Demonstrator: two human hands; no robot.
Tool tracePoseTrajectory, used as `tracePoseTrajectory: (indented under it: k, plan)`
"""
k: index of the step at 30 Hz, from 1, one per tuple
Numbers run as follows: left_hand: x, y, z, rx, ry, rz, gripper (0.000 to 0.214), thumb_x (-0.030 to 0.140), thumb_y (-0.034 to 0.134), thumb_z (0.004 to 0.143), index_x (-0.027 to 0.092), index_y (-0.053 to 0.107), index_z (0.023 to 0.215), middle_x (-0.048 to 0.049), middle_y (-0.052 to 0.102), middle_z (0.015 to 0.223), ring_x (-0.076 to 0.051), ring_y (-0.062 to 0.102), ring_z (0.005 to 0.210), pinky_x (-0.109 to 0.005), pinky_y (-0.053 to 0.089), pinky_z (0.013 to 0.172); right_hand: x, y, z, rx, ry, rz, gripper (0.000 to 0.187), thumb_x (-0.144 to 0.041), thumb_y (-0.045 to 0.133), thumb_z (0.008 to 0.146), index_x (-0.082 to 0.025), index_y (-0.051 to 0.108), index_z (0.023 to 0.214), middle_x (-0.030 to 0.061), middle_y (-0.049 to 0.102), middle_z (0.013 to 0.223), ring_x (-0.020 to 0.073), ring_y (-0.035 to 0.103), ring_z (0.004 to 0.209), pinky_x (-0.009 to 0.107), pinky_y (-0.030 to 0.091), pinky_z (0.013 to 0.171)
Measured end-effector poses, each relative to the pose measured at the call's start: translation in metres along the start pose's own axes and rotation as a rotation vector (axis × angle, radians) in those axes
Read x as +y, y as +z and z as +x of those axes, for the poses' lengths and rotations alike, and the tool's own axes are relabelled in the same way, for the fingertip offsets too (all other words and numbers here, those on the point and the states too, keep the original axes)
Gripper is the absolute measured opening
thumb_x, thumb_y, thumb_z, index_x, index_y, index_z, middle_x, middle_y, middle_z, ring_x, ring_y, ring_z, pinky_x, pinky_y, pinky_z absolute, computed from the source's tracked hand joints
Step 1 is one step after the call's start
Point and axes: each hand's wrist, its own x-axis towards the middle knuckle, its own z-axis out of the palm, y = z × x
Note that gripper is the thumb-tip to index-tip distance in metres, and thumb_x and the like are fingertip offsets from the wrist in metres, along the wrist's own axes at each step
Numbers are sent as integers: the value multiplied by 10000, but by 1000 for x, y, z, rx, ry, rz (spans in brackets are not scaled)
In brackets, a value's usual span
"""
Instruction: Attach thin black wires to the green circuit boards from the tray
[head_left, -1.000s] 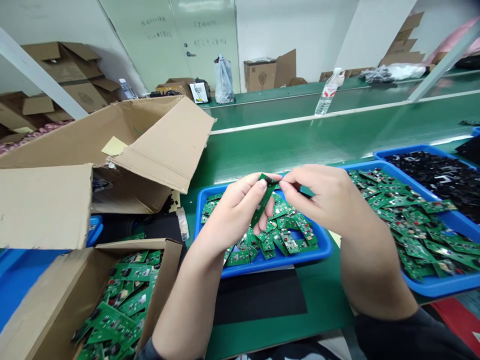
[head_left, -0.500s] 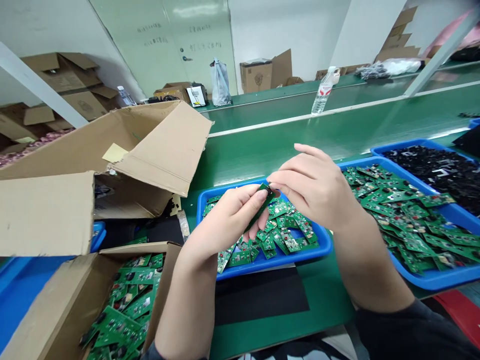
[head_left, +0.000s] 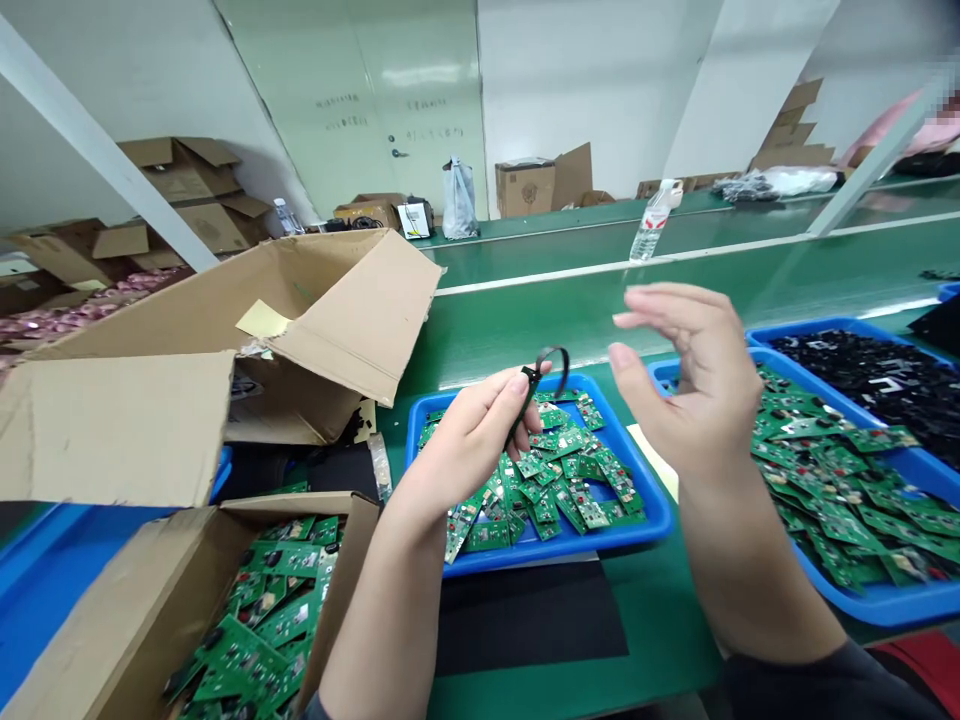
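My left hand (head_left: 491, 405) pinches a small circuit board (head_left: 519, 422), seen nearly edge-on, so its face is hidden. A thin black strip (head_left: 564, 368) curls up in a loop from the board's far end. My right hand (head_left: 686, 385) is raised to the right, apart from the board. Its thumb and fingers are spread with nothing between them. Below my left hand, a blue tray (head_left: 555, 558) holds many green boards. Another blue tray (head_left: 862, 605), under and beyond my right forearm, is heaped with more boards.
At the left, a cardboard box (head_left: 127, 610) holds green boards, with a larger open box (head_left: 360, 310) behind it. A far-right tray (head_left: 832, 327) is full of black parts. A black mat (head_left: 532, 620) lies at the front. A water bottle (head_left: 649, 235) stands at the back.
My right hand has let go at the board's end, moved right and spread its fingers. The looped black strip now shows. My left hand keeps its hold; the view has tilted up slightly.
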Motion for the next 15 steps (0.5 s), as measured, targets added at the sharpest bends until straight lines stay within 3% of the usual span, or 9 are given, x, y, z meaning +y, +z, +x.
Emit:
tracePoseTrajectory:
  k: [2, 4, 7, 9, 15]
  plan:
    - [-1, -1, -1, 28, 30, -2, 333, 326, 376, 952, 126, 628, 866, -14, 543, 723, -104, 510, 613, -226, 443, 575, -5, -1, -2, 28, 70, 29, 231, -133, 580, 847, -249, 600, 1045, 65, 626, 959, 219, 632, 838, 384, 547, 739]
    - [-2, -2, -3, 11, 61, 46, 325, 319, 380, 951, 132, 645, 968, -24, 558, 771, -122, 520, 683, -250, 455, 645, -10, -1, -3, -73, 92, 52, 140, -146, 570, 855, -235, 611, 955, 36, 637, 829, 180, 621, 719, 335, 531, 661]
    - [-4, -2, -6, -38, 91, 138, 370, 317, 416, 944, 171, 540, 1261, -53, 608, 925, -163, 545, 838, -310, 454, 791, -17, 1, -2, -246, 107, 97, 70, -164, 569, 857, -207, 605, 899, 26, 640, 784, 158, 609, 679, 303, 512, 631]
    - [-5, -1, -7, -56, 98, 145, 447, 312, 446, 935, 196, 430, 1367, -79, 609, 1064, -188, 547, 951, -347, 441, 865, -19, 3, -2, -281, 119, 126, 39, -169, 572, 857, -198, 593, 873, 24, 636, 776, 154, 607, 687, 292, 503, 629]
    - [-6, 1, -7, -19, 133, 167, 346, 303, 537, 905, 182, 497, 1226, -88, 585, 1102, -198, 554, 1035, -346, 462, 890, -21, 4, -3, -238, 165, 165, 83, -133, 565, 840, -205, 581, 802, 10, 633, 747, 149, 609, 691, 276, 506, 625]
